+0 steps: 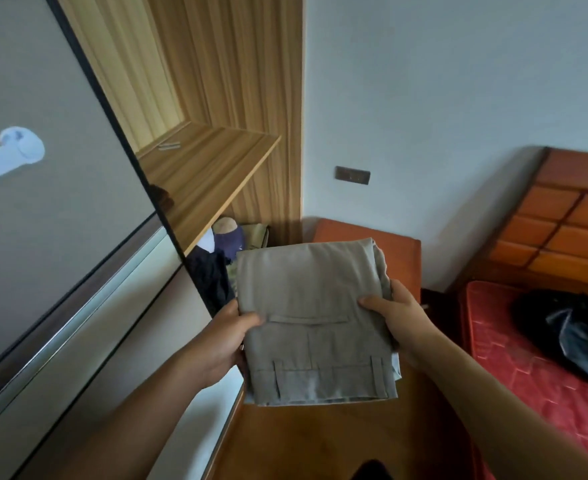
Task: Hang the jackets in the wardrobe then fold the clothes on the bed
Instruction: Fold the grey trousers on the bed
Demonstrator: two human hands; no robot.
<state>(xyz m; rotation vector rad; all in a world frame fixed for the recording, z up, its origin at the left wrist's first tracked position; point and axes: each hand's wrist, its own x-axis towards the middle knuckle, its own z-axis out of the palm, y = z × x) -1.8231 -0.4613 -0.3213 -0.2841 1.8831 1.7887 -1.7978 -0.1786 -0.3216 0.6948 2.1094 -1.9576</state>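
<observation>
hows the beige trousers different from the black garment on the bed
The beige trousers are folded flat and neat; the black garment lies in a crumpled heap. The trousers are held up between the left hand and right hand; the black garment rests on the red mattress. The trousers look matte, the black garment shiny. Both are clothing.

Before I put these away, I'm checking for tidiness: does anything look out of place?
A black garment lies crumpled on the bed, not hung, and clothes sit heaped below the wardrobe shelf. The trousers look neatly folded.
</observation>
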